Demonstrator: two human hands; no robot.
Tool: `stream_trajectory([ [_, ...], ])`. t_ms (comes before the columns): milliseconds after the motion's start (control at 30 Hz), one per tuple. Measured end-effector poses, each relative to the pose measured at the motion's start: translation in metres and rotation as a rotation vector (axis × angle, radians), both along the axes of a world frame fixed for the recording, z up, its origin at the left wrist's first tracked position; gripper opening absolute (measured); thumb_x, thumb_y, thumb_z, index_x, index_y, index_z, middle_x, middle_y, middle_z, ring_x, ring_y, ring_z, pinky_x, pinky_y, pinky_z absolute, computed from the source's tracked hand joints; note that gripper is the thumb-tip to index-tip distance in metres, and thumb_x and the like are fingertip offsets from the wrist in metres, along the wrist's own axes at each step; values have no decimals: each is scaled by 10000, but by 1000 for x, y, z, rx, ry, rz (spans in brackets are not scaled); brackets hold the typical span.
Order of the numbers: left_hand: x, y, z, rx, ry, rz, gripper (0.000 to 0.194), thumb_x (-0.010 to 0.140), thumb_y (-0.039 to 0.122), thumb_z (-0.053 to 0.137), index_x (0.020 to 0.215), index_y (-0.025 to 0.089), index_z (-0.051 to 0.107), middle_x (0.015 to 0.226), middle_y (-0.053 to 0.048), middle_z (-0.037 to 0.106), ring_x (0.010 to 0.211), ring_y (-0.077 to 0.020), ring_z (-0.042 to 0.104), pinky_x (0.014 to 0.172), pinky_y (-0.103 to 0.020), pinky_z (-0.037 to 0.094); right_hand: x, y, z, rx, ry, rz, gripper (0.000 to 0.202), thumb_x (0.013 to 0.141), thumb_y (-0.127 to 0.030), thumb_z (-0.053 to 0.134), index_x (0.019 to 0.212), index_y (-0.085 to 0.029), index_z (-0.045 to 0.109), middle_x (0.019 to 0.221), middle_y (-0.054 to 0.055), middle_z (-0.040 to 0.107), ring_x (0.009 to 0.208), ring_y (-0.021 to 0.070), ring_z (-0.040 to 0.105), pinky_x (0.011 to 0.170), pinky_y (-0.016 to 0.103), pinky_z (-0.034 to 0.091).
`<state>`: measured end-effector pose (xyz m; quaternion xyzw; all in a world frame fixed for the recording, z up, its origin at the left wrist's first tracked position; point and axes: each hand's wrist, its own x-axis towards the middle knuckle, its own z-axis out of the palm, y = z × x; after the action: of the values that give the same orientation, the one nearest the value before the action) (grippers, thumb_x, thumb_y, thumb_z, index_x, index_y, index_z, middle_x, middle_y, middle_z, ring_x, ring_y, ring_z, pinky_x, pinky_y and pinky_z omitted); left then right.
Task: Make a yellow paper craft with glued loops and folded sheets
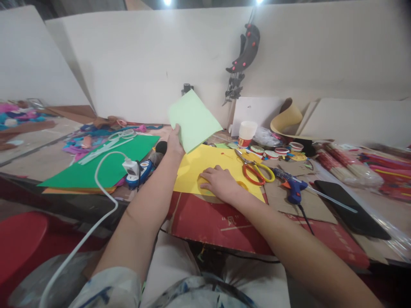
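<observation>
A pale green sheet (194, 122) is raised above the table, its lower left edge gripped by my left hand (175, 142). On a yellow sheet (192, 171) rests my right hand (220, 182), palm down with fingers spread. Beside it on the right lie scissors with orange and yellow handles (253, 172), partly over the yellow sheet. The yellow sheet lies on a red printed board (205, 222) at the table's front edge.
A green sheet (105, 167), a white plug (131, 167) with its cable and a blue power strip (140, 174) are at left. To the right are a blue glue gun (293, 188), a black phone (353, 211), a paper cup (246, 133) and small tubs (271, 154).
</observation>
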<state>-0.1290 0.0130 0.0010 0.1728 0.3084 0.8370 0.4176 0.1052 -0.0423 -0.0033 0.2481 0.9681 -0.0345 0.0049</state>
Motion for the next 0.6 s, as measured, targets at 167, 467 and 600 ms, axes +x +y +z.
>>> stream_trajectory([
  [167,7,-5,8,-2,-57,45,429,931,357,545,1282,118,602,1186,-119,708,1124,-231,665,1054,-357,475,-3,-1,0,65,-2,46,321,957,-407,515,1150,-193,657,1162,105,646,1098,257,544,808,340,462],
  [467,13,-10,14,-42,-83,85,430,919,365,575,1267,117,616,1153,-117,721,1078,-223,685,1031,-345,490,-5,-14,-5,207,0,177,277,943,-120,402,1057,-120,654,1049,151,665,1008,255,592,774,341,434],
  [600,6,-14,18,-33,-87,123,471,912,405,577,1305,147,596,1126,-98,732,1036,-216,700,984,-338,522,-1,1,-3,78,289,-67,240,960,-201,404,934,-167,641,959,109,678,891,208,604,729,295,404],
])
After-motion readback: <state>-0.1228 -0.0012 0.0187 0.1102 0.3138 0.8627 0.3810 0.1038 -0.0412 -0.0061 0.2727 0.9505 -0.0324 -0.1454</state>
